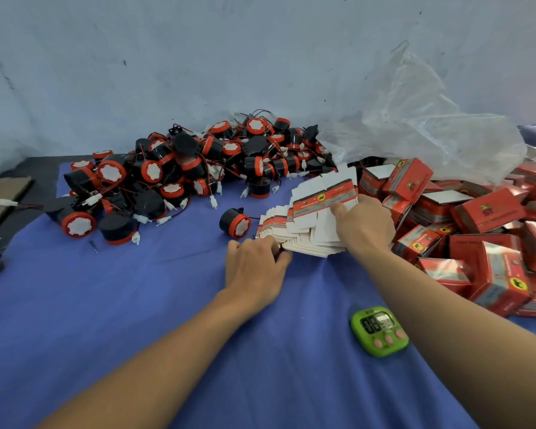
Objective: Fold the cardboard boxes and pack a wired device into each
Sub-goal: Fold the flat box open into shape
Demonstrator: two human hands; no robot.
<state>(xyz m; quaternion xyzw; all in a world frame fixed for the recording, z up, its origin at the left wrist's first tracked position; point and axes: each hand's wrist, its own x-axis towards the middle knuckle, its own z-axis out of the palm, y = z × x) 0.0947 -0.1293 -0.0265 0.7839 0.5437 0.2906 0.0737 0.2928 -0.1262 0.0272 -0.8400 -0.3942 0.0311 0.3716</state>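
Now the left hand [254, 267] grips the fanned stack of flat white cardboard blanks [297, 239]; the right hand [364, 222] pinches the red-banded top blank [325, 196]. Best to peel off one only, keeping the stack pinned.

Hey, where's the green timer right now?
The green timer lies on the blue cloth, lower right in the head view, beside the right forearm and nearer the camera than the folded red boxes.
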